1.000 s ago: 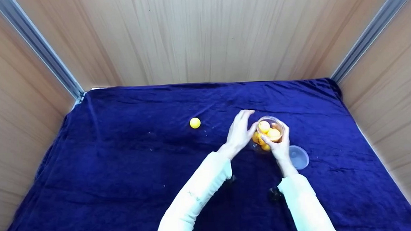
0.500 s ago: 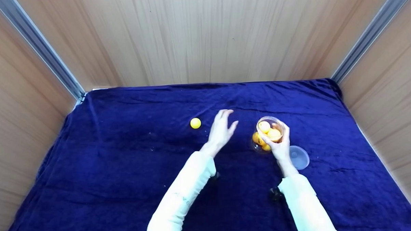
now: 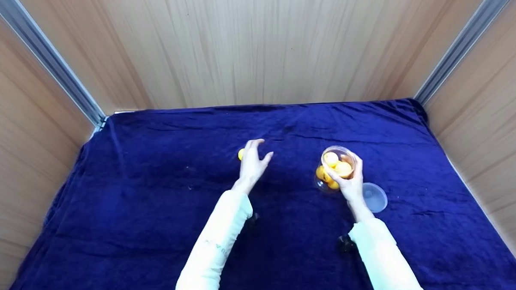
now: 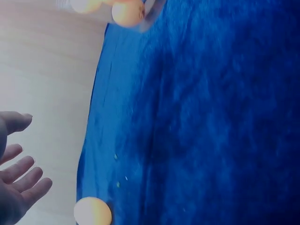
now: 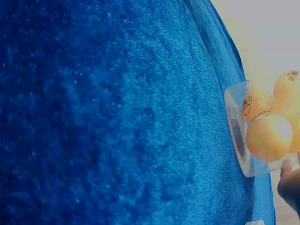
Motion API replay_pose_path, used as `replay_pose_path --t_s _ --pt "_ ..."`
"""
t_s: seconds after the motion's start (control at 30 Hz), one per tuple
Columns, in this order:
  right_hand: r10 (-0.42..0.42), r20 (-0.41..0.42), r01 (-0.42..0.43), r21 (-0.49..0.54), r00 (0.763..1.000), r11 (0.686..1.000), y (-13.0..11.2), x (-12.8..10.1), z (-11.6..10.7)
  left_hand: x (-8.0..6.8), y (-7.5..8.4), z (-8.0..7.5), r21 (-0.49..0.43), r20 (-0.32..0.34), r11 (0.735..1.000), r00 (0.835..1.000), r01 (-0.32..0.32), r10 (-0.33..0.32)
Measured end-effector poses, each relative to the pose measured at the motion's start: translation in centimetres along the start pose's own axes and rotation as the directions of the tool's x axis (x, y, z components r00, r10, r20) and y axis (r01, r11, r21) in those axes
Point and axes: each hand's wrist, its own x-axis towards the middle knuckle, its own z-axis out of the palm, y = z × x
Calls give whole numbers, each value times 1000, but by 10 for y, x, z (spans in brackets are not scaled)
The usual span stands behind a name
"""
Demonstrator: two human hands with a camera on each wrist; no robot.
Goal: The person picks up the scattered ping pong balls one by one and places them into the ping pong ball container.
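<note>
A clear plastic jar [image 3: 337, 168] holding several orange balls [image 3: 344, 168] stands on the dark blue cloth [image 3: 157, 208]. My right hand [image 3: 349, 181] grips the jar from its near right side; the right wrist view shows the jar [image 5: 255, 136] with balls [image 5: 268, 137] inside. My left hand [image 3: 252, 161] hovers with fingers spread just above a loose yellow ball [image 3: 240, 153], which it partly hides. In the left wrist view the open palm [image 4: 16, 183] is close to that ball [image 4: 93, 212].
A clear round lid [image 3: 374, 196] lies on the cloth just right of my right wrist. Wooden walls [image 3: 254, 46] with metal corner strips [image 3: 44, 58] enclose the cloth on three sides. Both arms wear white sleeves [image 3: 218, 249].
My left hand left the jar and travelled left across the cloth to the loose yellow ball. The right hand and the jar stayed put.
</note>
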Motion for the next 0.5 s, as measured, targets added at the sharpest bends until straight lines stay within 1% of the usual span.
replay_pose_path --t_s 0.13,0.27,0.33,0.5 --pt "9 -5 -9 -5 1000 1000 0 0 0 0 -10 -2 12 -30 1000 999 26 -26" --pt "5 0 -5 -8 1000 1000 0 -1 0 -1 -19 -2 24 -50 996 995 89 -87" --pt "1 3 -1 -14 1000 1000 -1 -2 0 -1 -24 -3 23 -58 991 990 131 -130" --pt "-10 -5 10 23 1000 1000 0 -1 0 0 -35 -2 25 -83 976 973 216 -214"
